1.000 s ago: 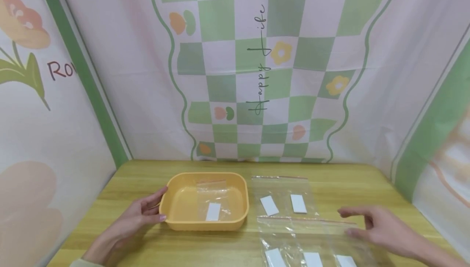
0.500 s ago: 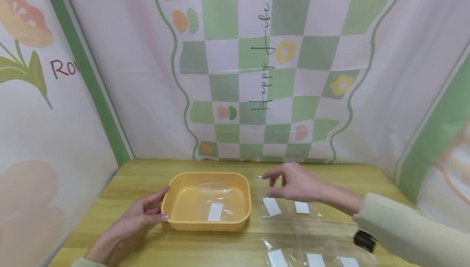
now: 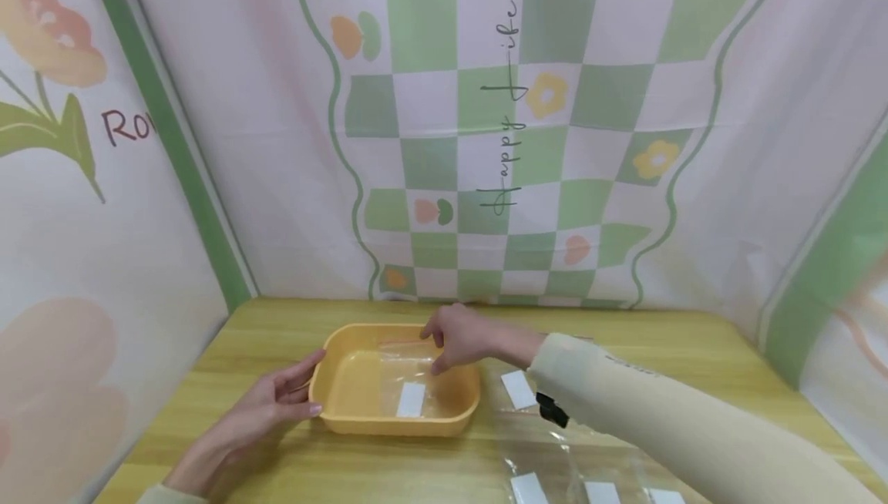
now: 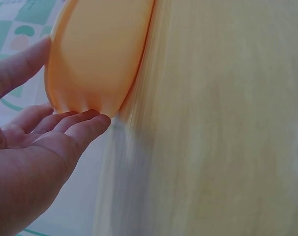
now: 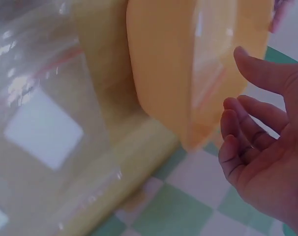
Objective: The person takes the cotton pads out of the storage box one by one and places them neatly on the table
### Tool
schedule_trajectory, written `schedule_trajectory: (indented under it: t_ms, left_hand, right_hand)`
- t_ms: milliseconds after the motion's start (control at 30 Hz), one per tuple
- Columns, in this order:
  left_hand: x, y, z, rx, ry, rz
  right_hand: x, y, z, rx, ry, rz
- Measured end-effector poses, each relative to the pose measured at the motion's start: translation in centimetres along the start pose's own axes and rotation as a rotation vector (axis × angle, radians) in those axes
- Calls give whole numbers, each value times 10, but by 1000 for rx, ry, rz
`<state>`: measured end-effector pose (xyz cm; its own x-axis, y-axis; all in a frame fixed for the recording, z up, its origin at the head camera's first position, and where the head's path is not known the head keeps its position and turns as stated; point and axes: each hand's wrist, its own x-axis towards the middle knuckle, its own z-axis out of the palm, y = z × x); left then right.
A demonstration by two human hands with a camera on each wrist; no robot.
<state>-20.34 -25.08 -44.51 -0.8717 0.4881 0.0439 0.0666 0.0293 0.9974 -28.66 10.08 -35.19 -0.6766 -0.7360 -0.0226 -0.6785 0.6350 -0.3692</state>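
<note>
A yellow plastic basin [image 3: 350, 396] stands on the table. Inside it lies a clear zip bag [image 3: 391, 381] with a white rectangular card [image 3: 412, 399]. My left hand [image 3: 260, 415] grips the basin's left end, its thumb and fingertips against the outer wall, as the left wrist view also shows. My right hand [image 3: 463, 337] reaches over the basin's right side, above the bag. In the right wrist view its fingers [image 5: 247, 130] are loosely bent, the thumb stands apart, and nothing is between them.
Right of the basin lie several clear zip bags [image 3: 534, 442] with white cards [image 3: 518, 390]; the right sleeve [image 3: 638, 392] covers part of them. A wooden table [image 3: 277, 327] bears everything. A patterned cloth [image 3: 479, 142] hangs behind the table's back edge.
My right hand has travelled left, from above the bags on the right, to over the basin. The left hand stays at the basin's left end. The view has shifted slightly.
</note>
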Motion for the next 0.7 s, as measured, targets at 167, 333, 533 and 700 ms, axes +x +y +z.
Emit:
schedule_trajectory:
  t_ms: [167,333,533,700]
  left_hand:
    - [2,-1,0,0,1,-5]
    - [2,0,-1,7,-3,0]
    - [2,1,-2,8,-10,6]
    - [2,1,-1,9,-7,6]
  right_hand:
    - [9,3,25,-33,-25,13]
    - [10,-1,41,-42,-11,87]
    - [9,-8,46,-159,-2,176]
    - [8,-12,47,-184,-1,230]
